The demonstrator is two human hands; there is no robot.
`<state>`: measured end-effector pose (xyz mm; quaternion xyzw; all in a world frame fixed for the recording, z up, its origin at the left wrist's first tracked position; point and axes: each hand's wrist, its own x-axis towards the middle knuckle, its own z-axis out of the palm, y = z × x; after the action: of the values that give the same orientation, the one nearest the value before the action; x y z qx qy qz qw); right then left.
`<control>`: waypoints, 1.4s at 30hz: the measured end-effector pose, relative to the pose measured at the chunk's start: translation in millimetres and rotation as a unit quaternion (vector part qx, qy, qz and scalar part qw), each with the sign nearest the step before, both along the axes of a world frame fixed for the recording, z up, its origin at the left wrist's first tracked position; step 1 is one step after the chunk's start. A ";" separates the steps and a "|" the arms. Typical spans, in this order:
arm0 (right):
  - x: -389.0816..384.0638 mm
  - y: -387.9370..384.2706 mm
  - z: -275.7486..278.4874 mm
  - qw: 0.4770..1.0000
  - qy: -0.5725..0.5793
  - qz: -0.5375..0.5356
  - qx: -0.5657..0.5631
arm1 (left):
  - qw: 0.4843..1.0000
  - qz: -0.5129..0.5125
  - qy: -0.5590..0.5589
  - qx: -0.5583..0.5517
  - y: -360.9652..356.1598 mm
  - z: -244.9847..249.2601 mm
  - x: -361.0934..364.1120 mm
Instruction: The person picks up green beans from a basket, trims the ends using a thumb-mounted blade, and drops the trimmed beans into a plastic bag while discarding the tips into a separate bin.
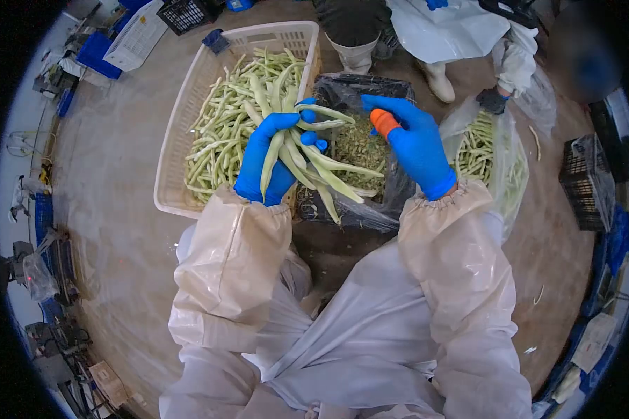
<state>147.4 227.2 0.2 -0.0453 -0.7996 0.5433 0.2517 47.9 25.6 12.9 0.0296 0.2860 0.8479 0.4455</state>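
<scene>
My left hand (269, 157), in a blue glove, is closed around a bunch of long pale green beans (321, 167). The beans fan out to the right over a black-lined crate (391, 202) holding chopped green bean bits (356, 150). To the right of the bunch is my right hand (419, 143), also blue-gloved, with its index finger stretched out. An orange cover (384, 123), which looks like a finger cot, sits on its thumb. Thumb and index finger are apart, and I see nothing held between them. The other right fingers are partly hidden.
A cream basket (171, 171) heaped with beans (223, 126) stands left of the black-lined crate. At right are a clear bag of beans (479, 150) and a co-worker's dark-gloved hand (493, 101). A black crate (583, 185) stands farther right. White boots (437, 80) are ahead.
</scene>
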 end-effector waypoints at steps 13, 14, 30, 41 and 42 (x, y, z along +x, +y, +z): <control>0.9 -15.7 -0.9 0.995 -0.061 0.071 -0.020 | 1.000 -0.001 -0.002 0.016 0.1 2.2 2.9; 1.8 -14.6 -1.0 0.994 -0.063 0.089 -0.028 | 1.000 0.000 -0.001 0.016 -0.9 1.5 1.2; 6.9 -14.0 1.9 0.992 -0.034 0.002 0.125 | 0.978 0.022 0.096 -0.186 2.0 3.8 5.9; -0.2 21.2 -15.7 0.982 -0.002 -0.106 0.154 | 0.990 -0.007 0.051 -0.135 -1.5 -1.0 -3.5; -0.4 19.4 -11.0 0.992 -0.015 -0.081 0.095 | 0.989 -0.008 0.057 -0.136 -1.5 1.1 -3.0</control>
<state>146.9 246.6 -10.9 -0.0936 -0.8451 0.4416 0.2865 44.9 24.1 14.0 0.0189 0.4236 0.7941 0.4354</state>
